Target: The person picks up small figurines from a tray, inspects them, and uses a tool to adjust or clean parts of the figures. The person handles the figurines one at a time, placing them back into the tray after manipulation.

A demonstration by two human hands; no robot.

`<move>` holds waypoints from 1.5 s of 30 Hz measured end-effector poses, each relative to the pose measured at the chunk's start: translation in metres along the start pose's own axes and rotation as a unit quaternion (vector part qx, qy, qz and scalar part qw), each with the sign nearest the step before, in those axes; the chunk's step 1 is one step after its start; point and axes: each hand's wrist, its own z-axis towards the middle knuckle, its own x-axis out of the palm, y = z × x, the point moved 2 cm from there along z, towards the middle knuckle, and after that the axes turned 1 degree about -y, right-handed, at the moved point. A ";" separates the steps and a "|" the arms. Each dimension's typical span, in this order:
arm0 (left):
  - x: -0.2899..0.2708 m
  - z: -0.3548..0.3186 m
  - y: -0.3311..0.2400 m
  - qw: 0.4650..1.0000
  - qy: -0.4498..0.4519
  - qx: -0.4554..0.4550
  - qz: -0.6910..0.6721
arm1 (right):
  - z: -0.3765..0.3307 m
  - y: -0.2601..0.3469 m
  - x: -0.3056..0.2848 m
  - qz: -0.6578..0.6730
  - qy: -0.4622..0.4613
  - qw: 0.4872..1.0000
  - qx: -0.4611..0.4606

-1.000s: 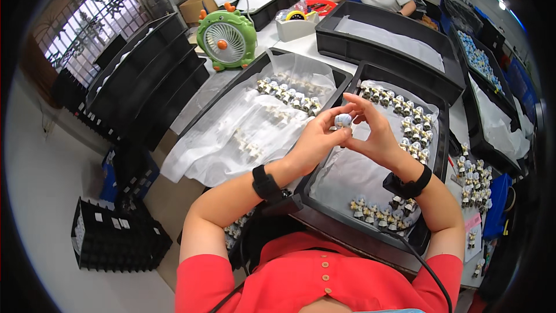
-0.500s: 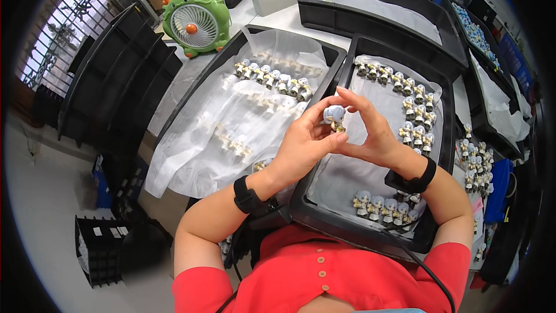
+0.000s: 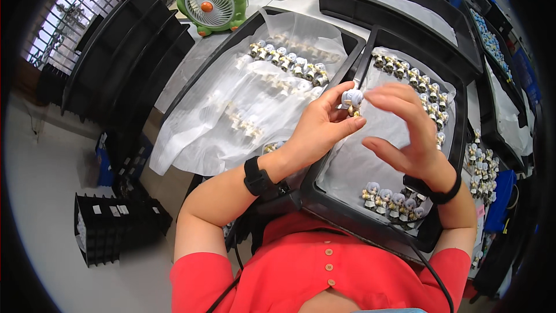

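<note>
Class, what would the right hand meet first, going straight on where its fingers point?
Probably the figurine held in the left hand, just ahead of the right hand, though depth is unclear.

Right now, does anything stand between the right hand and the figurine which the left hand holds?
Nothing visible does. The right hand is open and blurred, close beside the pale-haired chibi figurine; the left hand holds it from the opposite side, leaving the right hand's side uncovered.
</note>
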 end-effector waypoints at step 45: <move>-0.008 -0.003 -0.006 0.999 -0.010 0.009 0.030 | -0.022 -0.038 0.019 0.044 0.010 0.984 0.172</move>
